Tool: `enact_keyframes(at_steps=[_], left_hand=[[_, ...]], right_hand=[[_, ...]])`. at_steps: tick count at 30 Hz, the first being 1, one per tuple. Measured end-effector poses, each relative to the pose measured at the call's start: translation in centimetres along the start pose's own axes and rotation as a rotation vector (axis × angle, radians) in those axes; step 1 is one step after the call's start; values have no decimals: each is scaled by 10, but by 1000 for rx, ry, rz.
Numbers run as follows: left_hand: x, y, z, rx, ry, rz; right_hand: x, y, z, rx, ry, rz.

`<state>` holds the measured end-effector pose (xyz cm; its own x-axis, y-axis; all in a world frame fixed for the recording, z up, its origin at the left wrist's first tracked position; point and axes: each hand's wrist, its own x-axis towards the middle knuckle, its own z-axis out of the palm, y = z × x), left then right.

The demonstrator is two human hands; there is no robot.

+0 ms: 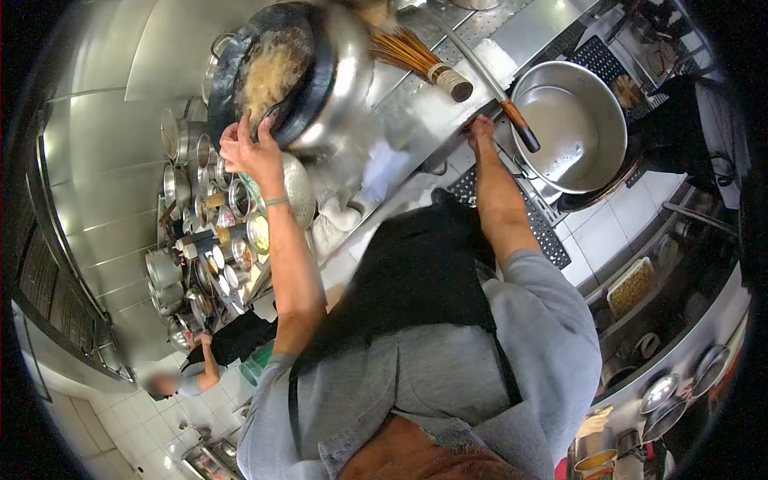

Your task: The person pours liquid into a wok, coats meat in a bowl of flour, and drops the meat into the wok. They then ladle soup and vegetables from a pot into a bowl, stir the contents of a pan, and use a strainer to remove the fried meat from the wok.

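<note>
While the left hand (252, 152) grips the rim of the tilted wok (320, 80) at the far left, likely to tip its yellow food (268, 76), the right hand (481, 128) leans on the counter (404, 112) edge, maybe for balance; I cannot tell if it grips; a ladle (524, 128) lies beside it.

Wok (336, 80): at 11 o'clock, on the counter (416, 120), with food (272, 72) in it.
Left hand (250, 154): on the wok's near rim.
Brush (416, 58): at 12 o'clock, lying on the counter just right of the wok.
Long handle (512, 112): at 1 o'clock, between brush and pan.
Right hand (480, 128): on the counter's near edge, just left of the handle's end.
Pan (572, 128): at 2 o'clock, right of the counter.
Tins (216, 232): at 9 o'clock, clustered left of the left forearm.
Co-worker (204, 368): at 8 o'clock, past the tins.
Tray (632, 288): at 4 o'clock, below the pan.
</note>
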<state>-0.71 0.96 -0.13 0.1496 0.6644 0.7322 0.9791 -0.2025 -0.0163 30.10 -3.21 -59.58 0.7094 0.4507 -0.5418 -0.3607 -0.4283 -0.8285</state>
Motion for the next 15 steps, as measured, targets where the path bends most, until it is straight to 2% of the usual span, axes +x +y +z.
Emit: enact_keyframes(at_steps=[1,3,5,7,9,12,13,15], left_hand=[[0,-2,1,-7,8,11],[-1,-7,5,-24,16,33],[-1,-6,5,-13,34,62],[1,-5,4,-10,47,76],[0,-3,1,-15,48,76],[1,1,-1,-40,35,66],[1,1,0,-43,34,61],[0,0,0,-48,31,52]], right_hand=[[6,3,0,-263,-27,-98],[-3,-25,-24,-837,-285,-213],[-20,-22,-21,-511,-126,-176],[-28,-30,-18,-207,-65,17],[-31,-53,-25,76,-99,366],[3,-12,-22,-202,-234,116],[-1,-15,-20,8,-214,177],[-8,-20,-17,78,-167,187]])
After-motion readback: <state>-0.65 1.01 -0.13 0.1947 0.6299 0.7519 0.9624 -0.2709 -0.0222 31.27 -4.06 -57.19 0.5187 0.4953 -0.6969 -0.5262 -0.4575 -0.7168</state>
